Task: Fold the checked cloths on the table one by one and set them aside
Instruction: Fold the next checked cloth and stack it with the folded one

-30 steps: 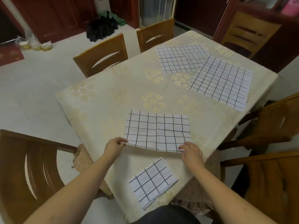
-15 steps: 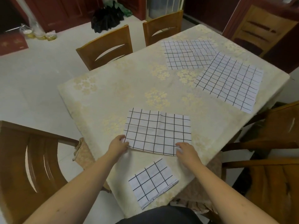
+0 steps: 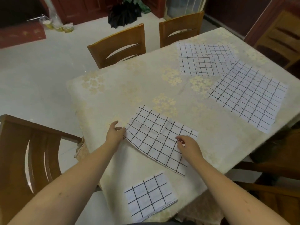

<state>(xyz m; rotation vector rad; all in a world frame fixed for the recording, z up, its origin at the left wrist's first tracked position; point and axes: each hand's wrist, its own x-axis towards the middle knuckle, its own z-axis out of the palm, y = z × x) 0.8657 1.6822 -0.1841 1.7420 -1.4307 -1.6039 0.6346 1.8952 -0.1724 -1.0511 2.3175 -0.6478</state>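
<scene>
A half-folded checked cloth (image 3: 155, 137) lies slantwise near the table's front edge. My left hand (image 3: 115, 133) pinches its left end. My right hand (image 3: 189, 144) rests on its right part with fingers curled, pinching the fabric. A small folded checked cloth (image 3: 150, 196) sits at the table's near edge, between my forearms. Two unfolded checked cloths lie farther off: one at the right (image 3: 248, 96), one behind it (image 3: 204, 60), overlapping slightly.
The table (image 3: 123, 88) wears a cream flowered tablecloth. Wooden chairs stand on the far side (image 3: 118, 46) (image 3: 180, 28), at my left (image 3: 27, 153) and at the right (image 3: 276, 176). A black umbrella (image 3: 125, 12) and jars (image 3: 56, 25) are on the floor.
The half-folded cloth has turned, its right end now swung toward me. My right hand has shifted onto the cloth; my left hand keeps the left end.
</scene>
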